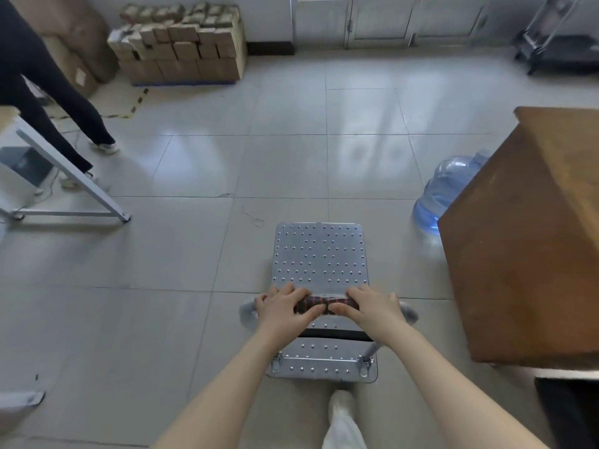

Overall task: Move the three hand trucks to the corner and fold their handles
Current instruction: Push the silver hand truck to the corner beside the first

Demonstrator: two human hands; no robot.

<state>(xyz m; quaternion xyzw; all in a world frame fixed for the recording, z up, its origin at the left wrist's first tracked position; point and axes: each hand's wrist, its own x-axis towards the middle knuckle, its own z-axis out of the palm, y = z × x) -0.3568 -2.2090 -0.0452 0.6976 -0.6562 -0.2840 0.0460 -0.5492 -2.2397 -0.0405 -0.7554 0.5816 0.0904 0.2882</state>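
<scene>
Head view looks down on a silver studded hand truck (319,254) standing on the tiled floor (194,157) just ahead of the person's feet, its handle upright on the near side. The left hand (285,307) and right hand (372,306) both curl round the handle's red-and-black grip (319,304), side by side, thumbs almost meeting at the middle. This looks like the moving step — the truck is well short of any corner and its handle is not yet folded.

A second hand truck (551,50), dark-decked with its handle standing, sits by the wall at the far right, so that is probably the corner to aim for. The way there passes a blue water jug (450,189) just beside a brown wooden worktop (534,238) on the right. Another person's legs (48,102) and a white frame (71,170) are well apart on the left.

To do it well, I would spread the hands wider on the bar for steadier steering, push level rather than downward, and swing left of the jug before turning right. A thin loose cord (256,220) lies on the floor just beyond the deck's front-left corner — a caster could snag it. Park close beside the other truck, leaving room for the handle to drop flat.
</scene>
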